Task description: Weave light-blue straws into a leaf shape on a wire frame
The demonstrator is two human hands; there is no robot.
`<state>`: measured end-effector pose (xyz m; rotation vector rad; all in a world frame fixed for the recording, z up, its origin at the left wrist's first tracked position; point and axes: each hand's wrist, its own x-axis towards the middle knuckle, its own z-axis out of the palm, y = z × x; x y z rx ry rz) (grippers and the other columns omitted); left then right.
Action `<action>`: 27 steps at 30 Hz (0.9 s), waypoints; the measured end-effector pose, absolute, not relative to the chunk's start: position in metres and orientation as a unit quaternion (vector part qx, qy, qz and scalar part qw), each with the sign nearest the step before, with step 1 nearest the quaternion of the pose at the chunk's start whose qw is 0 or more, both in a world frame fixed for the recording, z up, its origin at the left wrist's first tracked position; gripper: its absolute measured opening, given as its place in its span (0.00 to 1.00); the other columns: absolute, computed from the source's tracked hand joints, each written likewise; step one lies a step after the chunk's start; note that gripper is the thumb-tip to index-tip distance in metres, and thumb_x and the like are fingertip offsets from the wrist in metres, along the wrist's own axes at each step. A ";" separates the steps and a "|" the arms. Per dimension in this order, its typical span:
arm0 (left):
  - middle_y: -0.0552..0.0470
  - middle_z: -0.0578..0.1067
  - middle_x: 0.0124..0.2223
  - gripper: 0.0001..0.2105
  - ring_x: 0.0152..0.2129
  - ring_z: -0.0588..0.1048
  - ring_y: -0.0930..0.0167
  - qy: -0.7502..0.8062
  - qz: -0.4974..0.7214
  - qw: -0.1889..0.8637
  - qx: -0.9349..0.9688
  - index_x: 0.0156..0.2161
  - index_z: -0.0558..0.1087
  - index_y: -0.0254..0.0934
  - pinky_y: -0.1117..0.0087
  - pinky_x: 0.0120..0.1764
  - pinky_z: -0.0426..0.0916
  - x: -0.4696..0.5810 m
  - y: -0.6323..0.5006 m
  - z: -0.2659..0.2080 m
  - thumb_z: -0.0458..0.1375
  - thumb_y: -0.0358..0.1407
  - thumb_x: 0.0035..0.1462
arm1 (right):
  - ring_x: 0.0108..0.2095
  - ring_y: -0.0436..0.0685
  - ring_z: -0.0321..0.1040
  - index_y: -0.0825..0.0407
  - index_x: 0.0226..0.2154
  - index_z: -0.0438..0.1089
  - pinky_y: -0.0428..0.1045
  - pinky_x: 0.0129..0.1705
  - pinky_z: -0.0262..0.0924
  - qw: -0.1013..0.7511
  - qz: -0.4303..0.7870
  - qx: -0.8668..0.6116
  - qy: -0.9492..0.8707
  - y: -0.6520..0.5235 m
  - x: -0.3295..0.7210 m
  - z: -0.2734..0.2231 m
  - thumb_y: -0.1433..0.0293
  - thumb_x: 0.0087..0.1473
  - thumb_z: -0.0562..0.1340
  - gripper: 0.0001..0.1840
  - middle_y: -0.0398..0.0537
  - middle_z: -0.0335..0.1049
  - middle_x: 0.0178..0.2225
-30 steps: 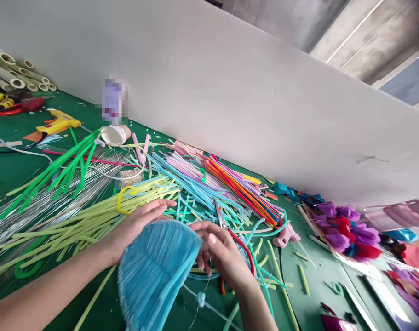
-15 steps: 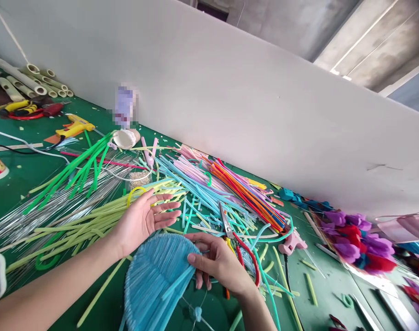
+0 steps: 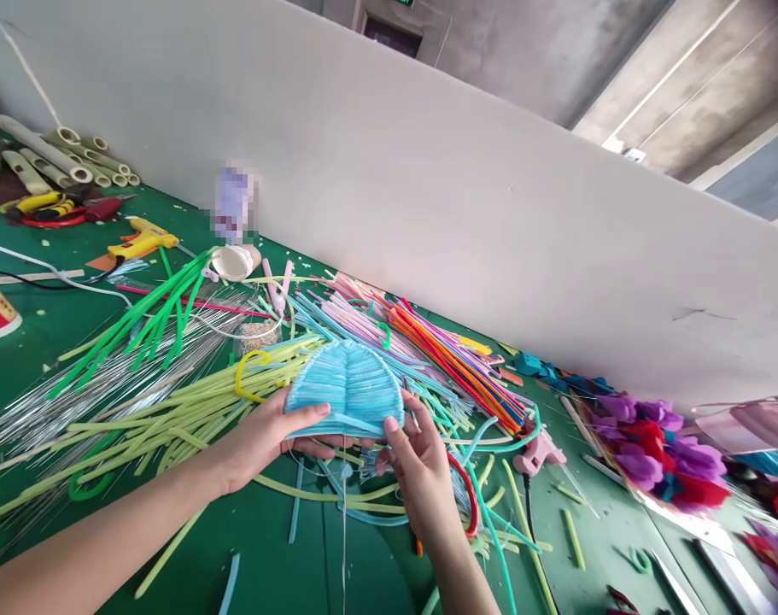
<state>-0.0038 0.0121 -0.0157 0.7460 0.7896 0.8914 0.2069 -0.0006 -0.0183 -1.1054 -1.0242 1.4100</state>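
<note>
A light-blue half-round piece (image 3: 347, 389), made of closely laid pipe cleaners with a central rib, is held up between my two hands. My left hand (image 3: 270, 436) pinches its lower left corner, thumb on the front and fingers behind. At the lower right corner, my right hand (image 3: 418, 453) grips it the same way. A loose blue pipe cleaner lies along the straight lower edge. Below that edge a thin wire (image 3: 344, 547) with a small blue knot hangs down. Red-handled scissors (image 3: 466, 491) lie partly hidden behind my right hand.
Yellow-green pipe cleaners (image 3: 190, 401) and thin metal wires (image 3: 74, 384) spread across the left. Orange and red pipe cleaners (image 3: 453, 363) lie at the back. A pink glue gun (image 3: 539, 453) and purple-red flowers (image 3: 670, 453) are right; a yellow glue gun (image 3: 142, 239) is far left.
The blue piece has been raised and turned, so its curved edge now points away from me. My left hand, open and empty before, has taken hold of its left corner.
</note>
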 end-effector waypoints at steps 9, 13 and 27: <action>0.44 0.82 0.42 0.21 0.33 0.81 0.61 0.423 0.417 0.731 0.335 0.52 0.73 0.37 0.61 0.36 0.78 -0.002 0.012 -0.015 0.64 0.44 0.55 | 0.26 0.54 0.70 0.53 0.30 0.75 0.48 0.30 0.64 0.422 0.592 -0.472 -0.498 0.000 0.207 -0.019 0.52 0.57 0.62 0.20 0.47 0.75 0.26; 0.44 0.82 0.42 0.20 0.33 0.81 0.60 0.425 0.416 0.738 0.319 0.50 0.75 0.36 0.61 0.35 0.78 0.000 0.012 -0.014 0.64 0.43 0.54 | 0.26 0.54 0.71 0.54 0.30 0.75 0.49 0.32 0.65 0.418 0.585 -0.477 -0.505 0.003 0.210 -0.023 0.53 0.59 0.60 0.21 0.48 0.76 0.26; 0.45 0.78 0.54 0.18 0.53 0.73 0.52 0.403 0.425 0.752 0.303 0.52 0.75 0.40 0.55 0.43 0.78 -0.003 0.012 -0.017 0.64 0.41 0.56 | 0.30 0.54 0.73 0.49 0.50 0.63 0.48 0.34 0.67 0.481 0.536 -0.509 -0.471 0.002 0.215 -0.020 0.61 0.49 0.71 0.28 0.40 0.74 0.27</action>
